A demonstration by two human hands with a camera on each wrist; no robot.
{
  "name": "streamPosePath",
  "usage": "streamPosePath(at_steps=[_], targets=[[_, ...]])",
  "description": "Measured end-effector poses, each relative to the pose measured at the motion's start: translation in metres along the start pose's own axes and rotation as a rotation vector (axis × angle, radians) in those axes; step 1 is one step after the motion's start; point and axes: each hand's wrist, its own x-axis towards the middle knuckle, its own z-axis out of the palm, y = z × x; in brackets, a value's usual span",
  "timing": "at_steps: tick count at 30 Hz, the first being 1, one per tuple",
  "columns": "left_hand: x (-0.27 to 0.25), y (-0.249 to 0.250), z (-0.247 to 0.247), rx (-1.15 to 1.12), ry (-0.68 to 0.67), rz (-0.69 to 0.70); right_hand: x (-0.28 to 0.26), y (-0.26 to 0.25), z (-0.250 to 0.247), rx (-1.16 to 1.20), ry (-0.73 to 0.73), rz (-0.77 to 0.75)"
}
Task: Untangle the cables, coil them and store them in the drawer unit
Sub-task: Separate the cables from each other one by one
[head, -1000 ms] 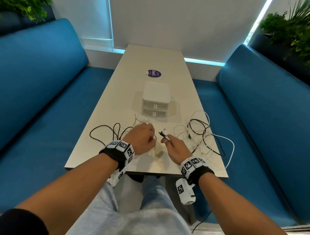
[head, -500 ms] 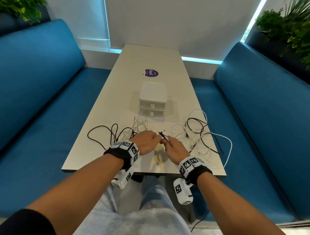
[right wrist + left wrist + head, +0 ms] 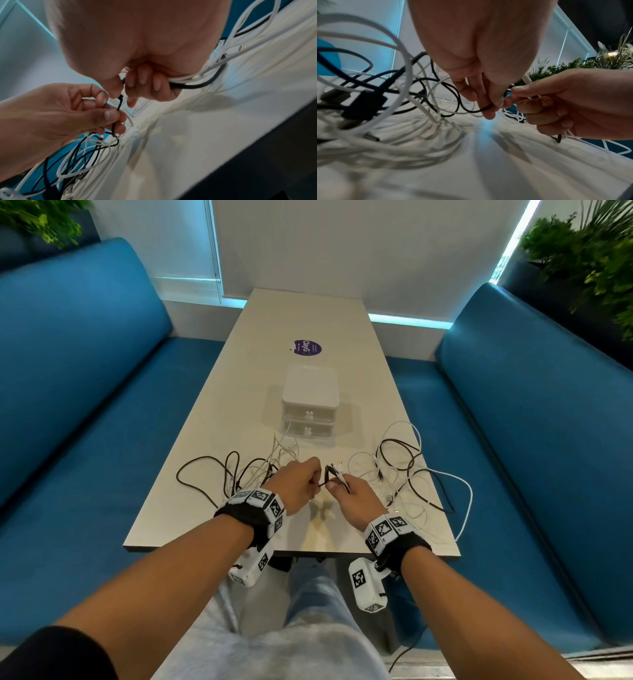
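The head view looks down from above along the table (image 3: 308, 320). Each wrist view looks out from under its palm, low and close to the tabletop. All three share the left hand (image 3: 297, 485) and right hand (image 3: 356, 498) meeting.

Left hand (image 3: 479, 56), top centre, pinches a black cable (image 3: 467, 109). Right hand (image 3: 573, 105), at right, grips black and white cables. Tangled cables (image 3: 388, 86) fill the left, over the table (image 3: 488, 162).
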Motion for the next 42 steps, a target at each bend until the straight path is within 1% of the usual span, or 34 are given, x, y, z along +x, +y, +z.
streamPosePath(at_steps=[3, 5, 7, 10, 12, 14, 17, 18, 19, 20, 22, 24, 26, 29, 31, 33, 38, 40, 42], targets=[[0.0, 0.006, 0.005, -0.007, -0.029, 0.002, 0.0, 0.0, 0.002, 0.01, 0.006, -0.048], [0.0, 0.009, 0.01, -0.023, -0.037, 0.013, 0.0, 0.002, 0.003, -0.033, 0.02, -0.076], [0.0, 0.009, 0.014, -0.005, -0.04, 0.022, 0.0, 0.004, 0.003, -0.149, 0.056, -0.072], [0.002, 0.002, 0.012, 0.192, -0.044, 0.066, 0.004, 0.008, -0.001, -0.366, 0.087, -0.045], [0.003, -0.003, 0.01, 0.312, -0.037, 0.121, 0.009, 0.007, -0.007, -0.423, 0.107, -0.005], [0.003, -0.005, 0.01, 0.403, -0.02, 0.157, 0.016, 0.007, -0.016, -0.411, 0.147, 0.059], [0.001, -0.01, 0.005, 0.534, 0.056, 0.105, 0.02, 0.011, -0.034, -0.391, 0.194, 0.202], [0.0, -0.013, 0.001, 0.557, 0.059, 0.08, 0.019, 0.014, -0.039, -0.404, 0.195, 0.228], [0.0, -0.015, -0.001, 0.579, 0.045, 0.071, 0.018, 0.016, -0.042, -0.421, 0.185, 0.225], [0.0, -0.017, -0.003, 0.6, 0.022, 0.076, 0.014, 0.017, -0.044, -0.432, 0.169, 0.191], [-0.001, -0.018, -0.002, 0.631, -0.018, 0.095, 0.007, 0.011, -0.042, -0.389, 0.139, 0.088], [-0.001, -0.015, 0.003, 0.658, -0.026, 0.107, 0.003, 0.0, -0.036, -0.343, 0.095, -0.03], [-0.003, -0.011, 0.008, 0.7, -0.021, 0.125, 0.003, -0.01, -0.026, -0.34, 0.023, -0.127], [-0.005, -0.004, 0.012, 0.764, -0.022, 0.129, 0.002, -0.022, -0.008, -0.325, -0.094, -0.207], [-0.006, -0.003, 0.012, 0.771, -0.034, 0.104, 0.0, -0.024, 0.002, -0.289, -0.131, -0.235], [-0.008, -0.005, 0.012, 0.759, -0.043, 0.093, -0.002, -0.025, 0.006, -0.257, -0.131, -0.255], [-0.007, -0.01, 0.01, 0.684, -0.059, 0.073, -0.005, -0.027, 0.007, -0.187, -0.188, -0.163], [-0.006, -0.009, 0.011, 0.681, -0.06, 0.091, -0.002, -0.027, 0.005, -0.214, -0.2, -0.157], [-0.006, -0.008, 0.01, 0.686, -0.056, 0.15, 0.0, -0.028, 0.004, -0.312, -0.214, -0.16]])
